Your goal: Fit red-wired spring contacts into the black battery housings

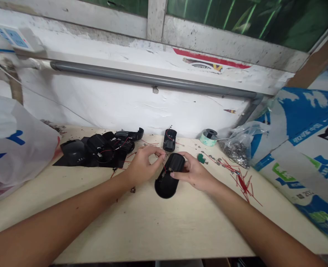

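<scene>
A black plastic housing [166,185], rounded at its near end, is tilted just above the table in the middle of the head view. My right hand [194,172] grips it from the right, thumb across its inner face. Thin red wire runs out of the housing on its left side. At its upper left, my left hand [147,161] is closed in a pinch, thumb and forefinger together near that wire. What sits between those fingertips is too small to make out. Just behind stands another black housing [169,141] with a red wire on it.
Several black housings [99,146] lie on a dark sheet at the left. Cut red wires [244,183] and small metal parts are scattered at right, near a wire spool [209,136] and a clear bag of metal parts [237,148]. Plastic bags [16,148] flank the table.
</scene>
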A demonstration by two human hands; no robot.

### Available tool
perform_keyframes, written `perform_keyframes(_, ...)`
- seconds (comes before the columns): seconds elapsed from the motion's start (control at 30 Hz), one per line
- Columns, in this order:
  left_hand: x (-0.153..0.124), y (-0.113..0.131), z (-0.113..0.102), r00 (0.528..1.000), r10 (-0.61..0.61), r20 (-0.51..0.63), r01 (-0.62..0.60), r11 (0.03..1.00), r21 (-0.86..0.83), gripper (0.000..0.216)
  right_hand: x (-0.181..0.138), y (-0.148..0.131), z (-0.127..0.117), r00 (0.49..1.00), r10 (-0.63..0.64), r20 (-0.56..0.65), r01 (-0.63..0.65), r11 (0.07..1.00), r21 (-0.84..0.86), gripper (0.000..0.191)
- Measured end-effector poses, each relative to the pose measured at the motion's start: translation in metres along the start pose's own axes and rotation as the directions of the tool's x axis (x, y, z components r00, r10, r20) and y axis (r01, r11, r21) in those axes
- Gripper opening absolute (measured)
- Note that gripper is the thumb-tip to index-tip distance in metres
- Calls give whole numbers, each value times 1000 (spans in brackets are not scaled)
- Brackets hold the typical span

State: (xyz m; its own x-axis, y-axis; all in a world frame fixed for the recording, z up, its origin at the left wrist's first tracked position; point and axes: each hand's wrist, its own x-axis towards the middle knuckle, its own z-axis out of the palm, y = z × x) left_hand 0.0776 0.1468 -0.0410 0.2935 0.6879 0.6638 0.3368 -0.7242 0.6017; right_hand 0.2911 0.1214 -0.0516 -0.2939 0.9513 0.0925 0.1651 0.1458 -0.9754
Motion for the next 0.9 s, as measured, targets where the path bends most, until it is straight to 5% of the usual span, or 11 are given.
perform_keyframes(0.2, 0, -6, 1, 998, -25, -49, 27, 998, 52, 12, 6, -1, -1, 989, 113, -92, -96, 981, 171, 71)
perform_keyframes(0.37, 1, -10, 1, 997, -63, -40, 63, 998, -1, 16, 9, 0, 1, 989, 3, -150, 32, 973, 230, 74)
perform_keyframes(0.57, 0, -9, 1, 995, -99, -22, 99, 995, 4, 17, 10, 2, 3, 970, -115, -216, 138, 986, 94, 73)
perform_keyframes(0.9, -2, -5, 1, 985, -147, 93, 145, 989, 28, 28, 8, 4, 9, 964, -114, -240, 163, 967, 195, 74)
